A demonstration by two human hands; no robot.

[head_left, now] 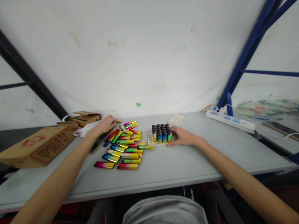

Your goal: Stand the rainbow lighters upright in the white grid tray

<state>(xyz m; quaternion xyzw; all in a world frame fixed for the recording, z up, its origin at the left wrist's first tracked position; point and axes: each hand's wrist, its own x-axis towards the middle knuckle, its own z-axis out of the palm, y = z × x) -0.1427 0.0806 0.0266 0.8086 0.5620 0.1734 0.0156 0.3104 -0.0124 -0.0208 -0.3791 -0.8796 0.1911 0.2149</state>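
Many shiny coloured lighters (127, 156) lie in a loose pile on the grey table, left of centre. My left hand (107, 123) is at the back left of the pile, its fingers closed on a small gold-coloured end of a lighter (120, 121). To the right of the pile, several lighters (164, 137) with black tops stand upright in rows in a pale tray (150, 140), whose left column of holes shows bare. My right hand (182, 136) rests at the tray's right side, thumb and fingers apart around its edge.
Behind the tray lies another pale tray (176, 119). Cardboard boxes (44, 143) and a white plastic bag (87, 128) stand at the left. A dark phone-like object (98, 143) lies beside the pile. The power strip (230, 120) with cables is at the back right, near blue posts.
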